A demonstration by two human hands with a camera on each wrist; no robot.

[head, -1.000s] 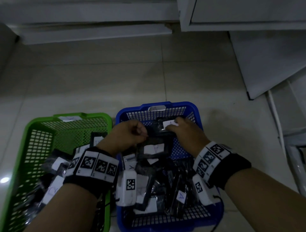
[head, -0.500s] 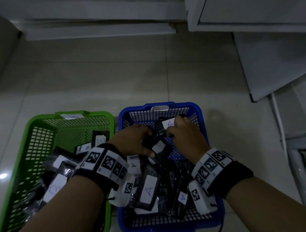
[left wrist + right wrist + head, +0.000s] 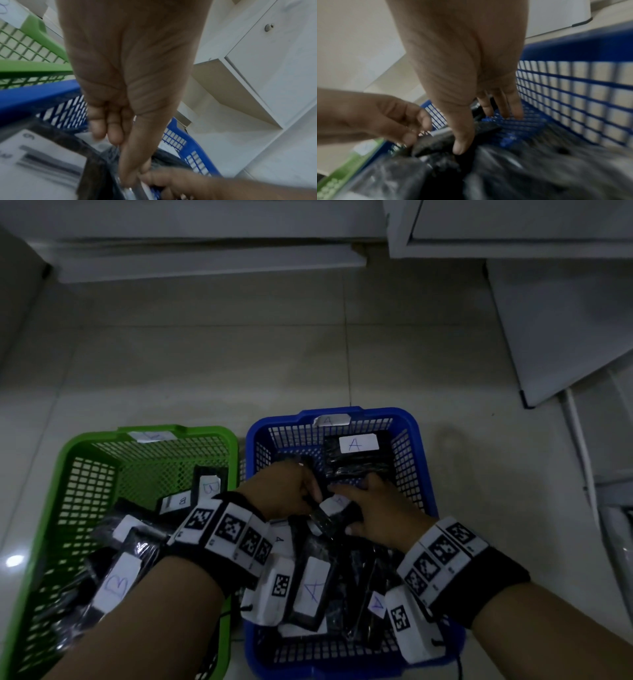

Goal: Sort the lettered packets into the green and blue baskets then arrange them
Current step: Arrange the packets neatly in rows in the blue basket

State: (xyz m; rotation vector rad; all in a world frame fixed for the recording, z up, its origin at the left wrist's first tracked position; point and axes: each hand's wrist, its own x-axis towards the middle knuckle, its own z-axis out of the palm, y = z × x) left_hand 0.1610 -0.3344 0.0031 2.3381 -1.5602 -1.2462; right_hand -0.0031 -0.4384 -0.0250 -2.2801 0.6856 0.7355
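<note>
Both hands are over the blue basket (image 3: 414,426). Between them is a black packet (image 3: 334,513) with a white "A" label. My left hand (image 3: 308,498) pinches its left edge, thumb against fingers (image 3: 123,155). My right hand (image 3: 356,508) holds its right end, thumb (image 3: 462,146) on top and fingers behind. Another "A" packet (image 3: 356,445) lies flat at the basket's far end. Several "A" packets (image 3: 313,590) are piled at the near end. The green basket (image 3: 89,440) on the left holds "B" packets (image 3: 116,583).
The baskets sit side by side on a pale tiled floor (image 3: 205,364). A white board (image 3: 565,320) leans at the right with pipes (image 3: 579,446) beside it. Low white furniture (image 3: 205,258) runs along the back.
An "A" packet now lies flat at the blue basket's far end. Both hands have drawn back toward me and hold a second "A" packet between them.
</note>
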